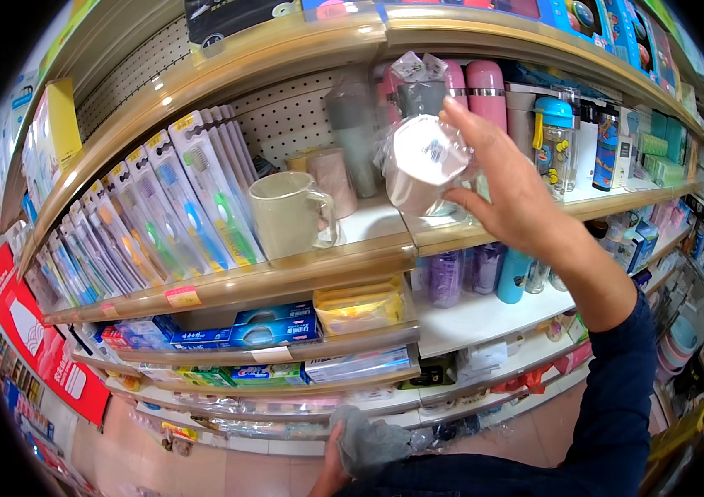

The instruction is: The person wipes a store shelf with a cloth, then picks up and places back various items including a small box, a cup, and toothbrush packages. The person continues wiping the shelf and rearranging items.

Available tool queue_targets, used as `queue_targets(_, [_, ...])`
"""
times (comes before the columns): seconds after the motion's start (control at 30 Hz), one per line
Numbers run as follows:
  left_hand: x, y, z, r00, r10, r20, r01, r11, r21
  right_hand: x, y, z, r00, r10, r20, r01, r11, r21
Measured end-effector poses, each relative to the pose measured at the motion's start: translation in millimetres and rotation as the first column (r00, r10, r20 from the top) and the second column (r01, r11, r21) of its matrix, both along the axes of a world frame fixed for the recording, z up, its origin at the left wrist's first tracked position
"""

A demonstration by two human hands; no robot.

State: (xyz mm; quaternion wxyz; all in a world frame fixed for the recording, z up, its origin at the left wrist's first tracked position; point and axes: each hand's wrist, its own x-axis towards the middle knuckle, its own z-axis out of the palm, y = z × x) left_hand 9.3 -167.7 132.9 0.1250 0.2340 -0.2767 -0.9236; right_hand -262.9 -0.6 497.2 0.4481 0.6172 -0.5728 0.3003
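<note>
My right hand (pixel 495 168) reaches over the upper shelf and grips a plastic-wrapped cup (pixel 429 164), tilted so that a pale, shiny end with a label faces me. Low in the view, my left hand (pixel 334 456) holds a bunched grey cloth (pixel 369 438). On the shelf left of the wrapped cup stand a cream mug (pixel 293 214), a pinkish cup (pixel 333 180) and a tall grey-green tumbler (pixel 355 136). Behind my right hand are pink vacuum flasks (pixel 486 93), partly hidden.
Packaged toothbrushes (pixel 193 192) line the shelf's left part. A blue-lidded bottle (pixel 554 143) and other drinkware stand at the right. Lower shelves hold toothpaste boxes (pixel 277 326), yellow packets (pixel 361 307) and purple bottles (pixel 446 276). The wooden shelf edge (pixel 352 264) juts out below the cream mug.
</note>
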Motion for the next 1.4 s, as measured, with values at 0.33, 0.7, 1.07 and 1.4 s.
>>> queue_targets(0.33, [-2,16,3,0.997,0.003,-0.081,0.007,0.992,0.128,9,34,-38,0.969,0.201,0.145,-0.186,0.976,-0.112])
queue_targets(0.7, [-7,27,-16,0.993,0.015,-0.117,-0.003,0.995,0.097,-14,76,-160,0.843,-0.030,0.536,-0.165,0.936,0.310])
queue_targets(1.07, [-35,39,4,0.988,-0.108,-0.107,0.117,0.990,0.077,-50,67,-262,0.844,-0.220,0.489,0.149,0.972,0.182])
queue_targets(1.4, [-65,48,22,0.956,-0.197,-0.217,0.188,0.980,-0.062,-56,68,-283,0.843,-0.186,0.505,0.131,0.981,0.142])
